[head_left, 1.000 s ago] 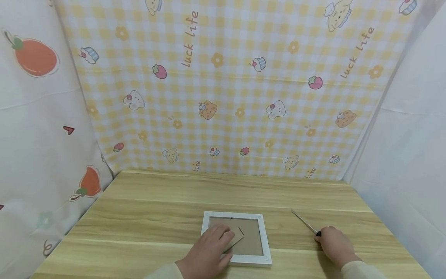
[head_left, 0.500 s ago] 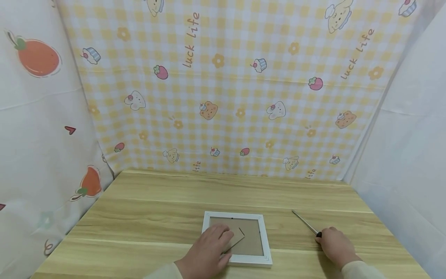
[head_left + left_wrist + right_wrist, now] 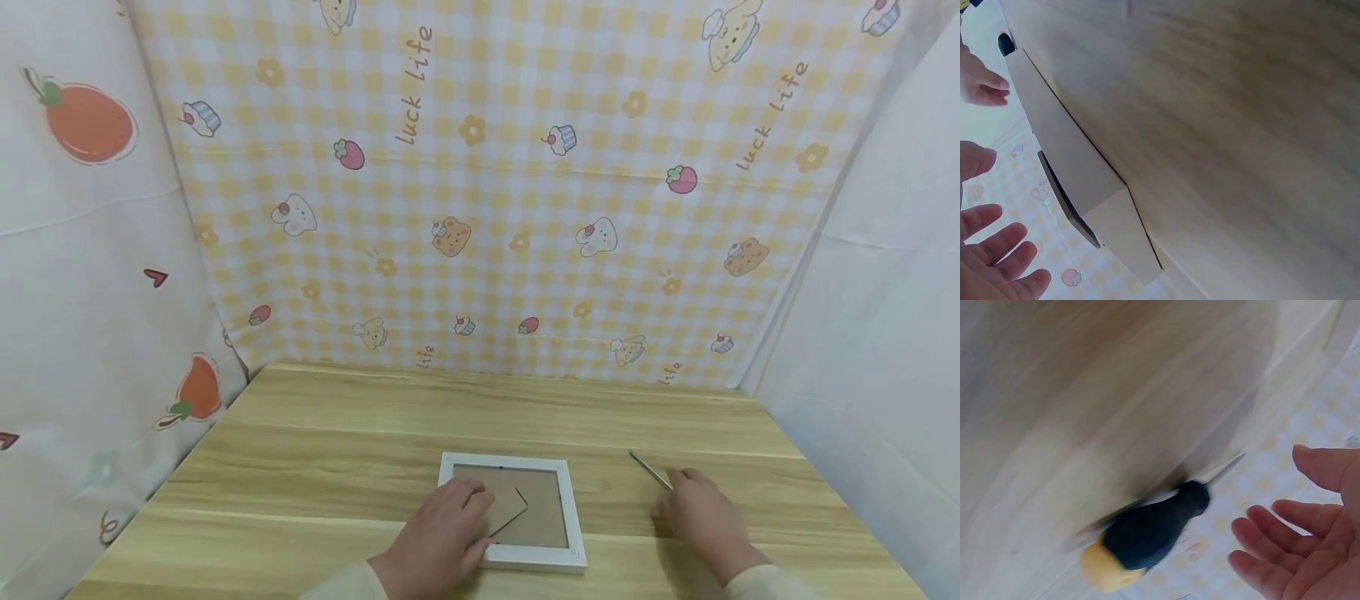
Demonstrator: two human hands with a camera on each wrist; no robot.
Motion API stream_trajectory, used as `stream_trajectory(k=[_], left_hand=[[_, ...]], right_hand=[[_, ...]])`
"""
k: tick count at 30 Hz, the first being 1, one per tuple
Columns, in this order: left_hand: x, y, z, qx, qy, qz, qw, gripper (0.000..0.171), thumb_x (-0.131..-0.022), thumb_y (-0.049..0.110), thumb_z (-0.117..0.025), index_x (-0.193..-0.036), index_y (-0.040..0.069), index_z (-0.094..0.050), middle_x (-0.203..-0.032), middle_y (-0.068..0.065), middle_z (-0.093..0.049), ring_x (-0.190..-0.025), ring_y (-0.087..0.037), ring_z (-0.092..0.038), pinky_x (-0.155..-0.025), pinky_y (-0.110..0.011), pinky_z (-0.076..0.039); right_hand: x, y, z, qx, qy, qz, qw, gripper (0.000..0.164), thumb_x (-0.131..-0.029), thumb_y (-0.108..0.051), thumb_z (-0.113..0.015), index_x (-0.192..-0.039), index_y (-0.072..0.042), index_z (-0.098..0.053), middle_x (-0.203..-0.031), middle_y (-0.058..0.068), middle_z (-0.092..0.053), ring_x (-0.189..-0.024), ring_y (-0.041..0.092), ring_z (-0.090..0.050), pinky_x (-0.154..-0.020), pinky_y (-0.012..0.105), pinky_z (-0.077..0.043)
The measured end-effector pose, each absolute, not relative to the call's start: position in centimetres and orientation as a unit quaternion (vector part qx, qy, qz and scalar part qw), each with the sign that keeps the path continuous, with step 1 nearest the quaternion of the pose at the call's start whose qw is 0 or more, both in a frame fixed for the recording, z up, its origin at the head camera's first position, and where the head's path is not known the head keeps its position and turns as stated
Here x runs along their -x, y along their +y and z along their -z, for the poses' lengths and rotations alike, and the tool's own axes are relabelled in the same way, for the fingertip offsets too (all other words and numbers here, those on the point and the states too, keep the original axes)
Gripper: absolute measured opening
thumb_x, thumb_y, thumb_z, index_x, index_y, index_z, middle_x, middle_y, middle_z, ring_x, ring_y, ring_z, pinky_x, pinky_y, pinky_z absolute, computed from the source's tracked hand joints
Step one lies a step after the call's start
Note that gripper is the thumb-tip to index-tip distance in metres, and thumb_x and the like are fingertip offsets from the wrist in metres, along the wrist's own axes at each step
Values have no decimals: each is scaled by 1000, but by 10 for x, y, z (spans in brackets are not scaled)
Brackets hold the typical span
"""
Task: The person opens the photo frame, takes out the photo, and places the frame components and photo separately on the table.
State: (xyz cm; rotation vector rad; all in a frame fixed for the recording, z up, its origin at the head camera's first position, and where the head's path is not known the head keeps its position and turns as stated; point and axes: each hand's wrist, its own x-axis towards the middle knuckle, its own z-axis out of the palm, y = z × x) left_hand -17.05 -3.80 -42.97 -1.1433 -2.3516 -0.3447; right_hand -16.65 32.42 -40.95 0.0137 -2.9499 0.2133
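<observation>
A white picture frame (image 3: 573, 521) lies back side up, its brown backing (image 3: 547, 500) carrying a stand flap (image 3: 502, 510). My left hand (image 3: 437, 533) hovers over the frame's left side. In the left wrist view its fingers (image 3: 1015, 259) are spread and loosely bent, apart from the flap. To the right lies a screwdriver (image 3: 649, 471) with a metal shaft; the right wrist view shows its black and yellow handle (image 3: 1147, 534) on the table. My right hand (image 3: 705, 521) is just above it, fingers relaxed, holding nothing, and hides the handle in the head view.
The wood-grain table (image 3: 337, 467) reaches back to a yellow checked cloth (image 3: 495, 183) hanging behind it. White cloths stand at either side, the left one (image 3: 90, 275) printed with fruit.
My right hand has let go of the screwdriver handle and shifted slightly left. My left hand has come off the flap and drawn a little left. Frame and screwdriver stay put.
</observation>
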Motion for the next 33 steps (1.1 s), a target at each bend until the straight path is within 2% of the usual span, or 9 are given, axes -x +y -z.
stream_trajectory(k=[10, 16, 22, 25, 27, 33], left_hand=[[168, -48, 429, 388, -878, 140, 240, 41, -80, 23, -74, -114, 4, -60, -112, -6, -56, -105, -20, -54, -93, -34, -48], [166, -59, 428, 341, -905, 169, 192, 44, -83, 21, -69, -120, 4, -56, -116, -5, -56, -108, -20, -54, -94, -37, -47], [163, -68, 423, 311, -923, 170, 151, 45, -86, 22, -67, -125, 3, -54, -120, -7, -55, -113, -22, -52, -96, -41, -46], [163, -71, 421, 312, -925, 159, 151, 43, -87, 23, -67, -123, 2, -55, -118, -7, -56, -111, -22, -53, -95, -40, -46], [162, -72, 419, 313, -925, 150, 153, 42, -87, 24, -67, -121, 2, -56, -117, -7, -56, -110, -21, -53, -94, -40, -47], [161, -75, 414, 308, -929, 136, 153, 42, -87, 26, -68, -120, 2, -56, -115, -7, -57, -108, -21, -54, -92, -39, -48]], right_hand=[[157, 277, 405, -81, -978, -79, 177, 44, -82, -21, -76, -116, 3, -63, -112, 22, -63, -101, 39, -63, -77, 48, -53], [150, 247, 404, -142, -964, -95, 202, 41, -80, -19, -78, -115, -2, -65, -111, 11, -65, -100, 29, -65, -77, 39, -55], [146, 223, 405, -199, -955, -106, 192, 39, -81, -23, -78, -114, -5, -66, -111, 7, -66, -98, 24, -65, -70, 32, -56], [146, 212, 405, -233, -950, -110, 178, 38, -81, -24, -77, -113, -6, -67, -109, 6, -65, -97, 22, -65, -70, 32, -56], [145, 205, 406, -254, -947, -111, 163, 38, -83, -25, -75, -113, -5, -66, -109, 5, -65, -98, 21, -65, -74, 34, -55], [145, 184, 412, -315, -933, -111, 135, 35, -85, -34, -71, -109, -7, -68, -108, 4, -65, -94, 20, -65, -69, 30, -55]])
